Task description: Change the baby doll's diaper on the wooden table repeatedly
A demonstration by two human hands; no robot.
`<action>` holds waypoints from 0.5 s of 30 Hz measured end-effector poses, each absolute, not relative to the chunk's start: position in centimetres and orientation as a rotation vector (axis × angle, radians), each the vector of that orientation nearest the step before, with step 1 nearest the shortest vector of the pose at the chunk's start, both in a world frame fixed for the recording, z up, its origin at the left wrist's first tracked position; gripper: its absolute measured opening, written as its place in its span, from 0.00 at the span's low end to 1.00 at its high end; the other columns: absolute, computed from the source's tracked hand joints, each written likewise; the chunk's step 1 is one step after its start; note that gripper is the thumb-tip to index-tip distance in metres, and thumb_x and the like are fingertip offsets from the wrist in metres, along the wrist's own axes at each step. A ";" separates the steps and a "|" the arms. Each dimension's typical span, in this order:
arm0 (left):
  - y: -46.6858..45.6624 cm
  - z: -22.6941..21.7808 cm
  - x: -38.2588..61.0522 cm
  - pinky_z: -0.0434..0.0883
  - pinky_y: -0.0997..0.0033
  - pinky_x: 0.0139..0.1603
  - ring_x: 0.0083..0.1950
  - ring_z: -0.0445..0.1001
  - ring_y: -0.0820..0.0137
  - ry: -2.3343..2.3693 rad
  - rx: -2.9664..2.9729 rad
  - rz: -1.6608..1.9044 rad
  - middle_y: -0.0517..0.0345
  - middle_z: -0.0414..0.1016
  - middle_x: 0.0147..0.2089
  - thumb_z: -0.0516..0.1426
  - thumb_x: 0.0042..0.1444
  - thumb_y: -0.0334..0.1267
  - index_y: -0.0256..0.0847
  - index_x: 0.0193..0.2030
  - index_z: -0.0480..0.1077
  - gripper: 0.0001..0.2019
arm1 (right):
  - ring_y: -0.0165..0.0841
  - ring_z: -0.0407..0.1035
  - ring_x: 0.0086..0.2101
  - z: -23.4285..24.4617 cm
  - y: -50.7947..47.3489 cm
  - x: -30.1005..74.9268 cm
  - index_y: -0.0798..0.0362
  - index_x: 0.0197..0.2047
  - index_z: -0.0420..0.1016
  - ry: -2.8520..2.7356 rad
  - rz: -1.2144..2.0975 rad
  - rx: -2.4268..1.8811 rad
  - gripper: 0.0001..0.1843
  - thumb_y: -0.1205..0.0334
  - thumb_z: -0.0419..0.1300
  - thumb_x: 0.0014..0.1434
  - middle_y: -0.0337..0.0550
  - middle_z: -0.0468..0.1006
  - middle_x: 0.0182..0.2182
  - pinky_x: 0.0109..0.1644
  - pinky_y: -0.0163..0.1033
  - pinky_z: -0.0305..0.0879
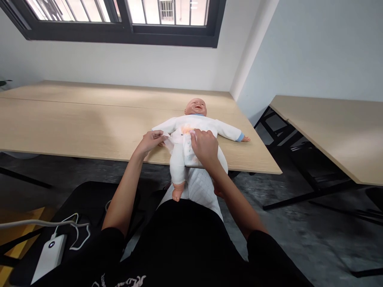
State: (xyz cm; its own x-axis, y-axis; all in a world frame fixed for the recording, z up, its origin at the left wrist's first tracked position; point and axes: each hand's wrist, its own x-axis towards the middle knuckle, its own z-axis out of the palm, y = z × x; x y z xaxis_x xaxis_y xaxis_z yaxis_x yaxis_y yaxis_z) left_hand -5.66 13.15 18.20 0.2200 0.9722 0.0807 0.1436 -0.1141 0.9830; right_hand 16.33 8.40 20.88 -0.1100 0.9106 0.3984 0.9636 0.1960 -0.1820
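A baby doll (pixel 196 107) in a white outfit with blue cuffs lies on its back at the table's front edge, its legs hanging over toward me. A white diaper (pixel 190 153) with a faint print covers its lower front. My left hand (pixel 152 141) pinches the thin, pale side wing of the diaper, drawn out to the left of the doll's hip. On the front waist of the diaper my right hand (pixel 206 146) is closed, gripping its upper edge; the fingertips are partly hidden. An orange patch (pixel 187 129) shows on the doll's belly just above.
The wooden table (pixel 74 123) runs far to the left, below a barred window. Another table (pixel 335 127) stands to the right across a gap. A white power bank (pixel 50 257) with cables rests on a black chair (pixel 89 195) at lower left.
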 end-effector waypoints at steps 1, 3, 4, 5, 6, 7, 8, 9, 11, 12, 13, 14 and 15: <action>13.0 18.1 -5.3 0.70 0.77 0.38 0.36 0.72 0.73 1.079 1.457 1.049 0.60 0.75 0.34 0.65 0.47 0.44 0.38 0.33 0.73 0.12 | 0.47 0.67 0.44 20.8 8.4 16.3 0.59 0.52 0.75 -2.059 -0.179 -1.739 0.22 0.59 0.43 0.73 0.59 0.79 0.43 0.47 0.45 0.60; 12.8 17.8 -4.6 0.71 0.76 0.42 0.39 0.73 0.72 1.002 1.366 1.041 0.60 0.76 0.36 0.65 0.46 0.43 0.39 0.35 0.72 0.12 | 0.46 0.67 0.44 20.7 8.5 16.3 0.59 0.52 0.76 -2.052 -0.209 -1.746 0.22 0.59 0.44 0.73 0.58 0.78 0.44 0.48 0.45 0.60; 12.8 17.6 -4.3 0.72 0.75 0.43 0.40 0.74 0.72 0.961 1.311 1.030 0.59 0.77 0.36 0.65 0.46 0.42 0.39 0.36 0.72 0.12 | 0.46 0.67 0.44 20.6 8.5 16.3 0.59 0.52 0.76 -2.044 -0.224 -1.757 0.21 0.59 0.44 0.73 0.58 0.78 0.44 0.48 0.45 0.60; 12.8 17.5 -4.0 0.72 0.74 0.44 0.40 0.74 0.71 0.918 1.251 1.025 0.59 0.77 0.36 0.64 0.47 0.42 0.40 0.37 0.72 0.12 | 0.46 0.67 0.44 20.5 8.5 16.2 0.59 0.53 0.75 -2.036 -0.235 -1.768 0.21 0.59 0.44 0.73 0.57 0.78 0.44 0.48 0.44 0.60; 12.9 17.3 -3.9 0.73 0.72 0.43 0.39 0.75 0.70 0.877 1.188 1.019 0.57 0.77 0.36 0.62 0.48 0.44 0.39 0.37 0.72 0.12 | 0.45 0.67 0.44 20.5 8.5 16.2 0.59 0.53 0.75 -2.031 -0.242 -1.775 0.21 0.59 0.44 0.73 0.56 0.78 0.44 0.48 0.44 0.60; 13.0 17.2 -3.8 0.74 0.71 0.42 0.38 0.75 0.70 0.843 1.124 1.013 0.56 0.77 0.35 0.60 0.50 0.46 0.39 0.36 0.72 0.13 | 0.45 0.67 0.44 20.4 8.6 16.1 0.58 0.53 0.75 -2.027 -0.247 -1.777 0.21 0.59 0.44 0.73 0.56 0.78 0.44 0.48 0.44 0.60; 13.3 17.1 -3.8 0.74 0.70 0.40 0.36 0.75 0.69 0.826 1.063 1.011 0.54 0.76 0.33 0.57 0.51 0.49 0.38 0.35 0.71 0.14 | 0.44 0.67 0.44 20.4 8.6 16.1 0.58 0.52 0.75 -2.025 -0.251 -1.775 0.21 0.59 0.44 0.73 0.55 0.78 0.44 0.48 0.43 0.60; 13.5 16.9 -3.7 0.74 0.69 0.38 0.34 0.74 0.69 0.835 1.014 1.011 0.54 0.76 0.31 0.55 0.52 0.50 0.38 0.33 0.71 0.16 | 0.44 0.67 0.44 20.4 8.6 16.1 0.58 0.52 0.76 -2.021 -0.256 -1.774 0.21 0.59 0.44 0.73 0.55 0.78 0.44 0.48 0.43 0.60; 14.1 16.8 -3.6 0.74 0.69 0.35 0.30 0.72 0.70 0.933 1.030 0.982 0.55 0.74 0.28 0.54 0.53 0.49 0.38 0.30 0.69 0.14 | 0.44 0.67 0.44 20.3 8.6 16.1 0.58 0.52 0.76 -2.015 -0.263 -1.771 0.21 0.59 0.44 0.73 0.55 0.78 0.44 0.48 0.43 0.60; 14.4 16.7 -3.4 0.73 0.71 0.34 0.28 0.71 0.72 1.000 1.082 0.958 0.56 0.73 0.26 0.56 0.51 0.45 0.39 0.29 0.68 0.11 | 0.44 0.67 0.44 20.3 8.6 16.1 0.58 0.51 0.76 -2.012 -0.265 -1.772 0.21 0.59 0.44 0.73 0.55 0.78 0.44 0.48 0.43 0.60; 14.7 16.7 -3.2 0.72 0.72 0.32 0.26 0.70 0.73 1.059 1.149 0.931 0.58 0.72 0.25 0.58 0.48 0.41 0.39 0.28 0.68 0.07 | 0.44 0.67 0.44 20.4 8.6 16.1 0.58 0.51 0.76 -2.009 -0.263 -1.774 0.21 0.59 0.44 0.74 0.55 0.79 0.43 0.47 0.42 0.59; 14.9 16.8 -2.9 0.71 0.73 0.31 0.25 0.68 0.74 1.097 1.216 0.890 0.59 0.72 0.24 0.59 0.45 0.36 0.39 0.27 0.67 0.05 | 0.44 0.68 0.44 20.4 8.6 16.1 0.58 0.51 0.76 -2.007 -0.259 -1.776 0.21 0.59 0.44 0.74 0.55 0.79 0.43 0.47 0.42 0.59; 15.1 16.9 -2.6 0.69 0.74 0.29 0.24 0.67 0.74 1.116 1.272 0.841 0.60 0.72 0.23 0.60 0.42 0.33 0.39 0.26 0.68 0.04 | 0.44 0.68 0.44 20.4 8.6 16.1 0.58 0.51 0.76 -2.006 -0.253 -1.777 0.21 0.59 0.44 0.74 0.55 0.79 0.44 0.47 0.43 0.59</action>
